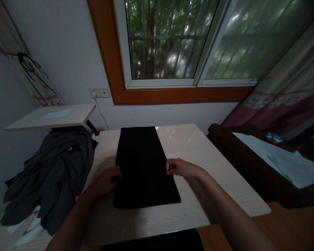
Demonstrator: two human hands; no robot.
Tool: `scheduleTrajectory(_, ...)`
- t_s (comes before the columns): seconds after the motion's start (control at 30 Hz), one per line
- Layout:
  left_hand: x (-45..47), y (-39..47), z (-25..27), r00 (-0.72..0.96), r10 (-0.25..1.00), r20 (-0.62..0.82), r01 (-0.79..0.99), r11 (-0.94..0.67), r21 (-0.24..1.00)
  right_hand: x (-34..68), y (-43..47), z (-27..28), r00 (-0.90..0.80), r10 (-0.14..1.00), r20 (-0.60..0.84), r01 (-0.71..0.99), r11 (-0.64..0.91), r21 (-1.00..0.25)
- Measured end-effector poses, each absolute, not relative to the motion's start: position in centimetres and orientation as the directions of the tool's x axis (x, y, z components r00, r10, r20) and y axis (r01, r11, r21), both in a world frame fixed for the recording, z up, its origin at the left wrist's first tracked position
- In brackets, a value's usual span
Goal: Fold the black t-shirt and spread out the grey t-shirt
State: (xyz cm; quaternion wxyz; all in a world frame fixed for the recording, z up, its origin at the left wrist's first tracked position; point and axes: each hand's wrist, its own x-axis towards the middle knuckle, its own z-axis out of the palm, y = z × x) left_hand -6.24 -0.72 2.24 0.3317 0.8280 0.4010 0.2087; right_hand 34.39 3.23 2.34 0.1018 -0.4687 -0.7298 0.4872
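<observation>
On my head view, the black cloth [143,164] lies flat on the pale table [196,143], long sides running near to far. My right hand [181,167] pinches its right edge; my left hand [107,180] curls at the left edge, grip unclear. Even, light tension from both sides should prevent creasing.

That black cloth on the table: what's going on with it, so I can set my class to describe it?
A person has both hands on the black cloth, which lies flat on the pale table. The right hand pinches its right edge; the left hand is at its left edge, its grip unclear. A dark grey garment lies heaped to the left.
</observation>
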Motion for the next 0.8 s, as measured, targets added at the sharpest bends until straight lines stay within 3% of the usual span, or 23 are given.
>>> scheduleTrajectory(0.13, -6.5, -0.6, 1.9, 0.58, 0.812, 0.065, 0.542, -0.444, 0.713, 34.4, 4.6, 2.4, -0.468, 0.858, -0.212, 0.604, 0.135, -0.786)
scheduleTrajectory(0.27, -6.9, -0.5, 1.7, 0.576, 0.812, 0.094, 0.531, -0.46, 0.712, 33.2, 6.5, 2.3, -0.173, 0.985, 0.021, 0.798, 0.153, -0.583)
scheduleTrajectory(0.4, -7.5, -0.3, 1.5, 0.563, 0.823, 0.073, 0.519, -0.422, 0.744, 31.0, 8.3, 2.6, 0.004, 0.988, 0.155, 0.91, 0.061, -0.41)
scheduleTrajectory(0.57, -8.0, -0.1, 1.2, 0.431, 0.902, -0.021, 0.562, -0.25, 0.789, 28.6, 9.7, 2.1, 0.0, 0.983, 0.181, 0.967, 0.046, -0.251)
scheduleTrajectory(0.8, -7.2, 0.2, 1.0, 0.349, 0.937, -0.008, 0.607, -0.22, 0.764, 28.3, 10.0, 0.4, -0.141, 0.969, 0.204, 0.973, 0.174, -0.152)
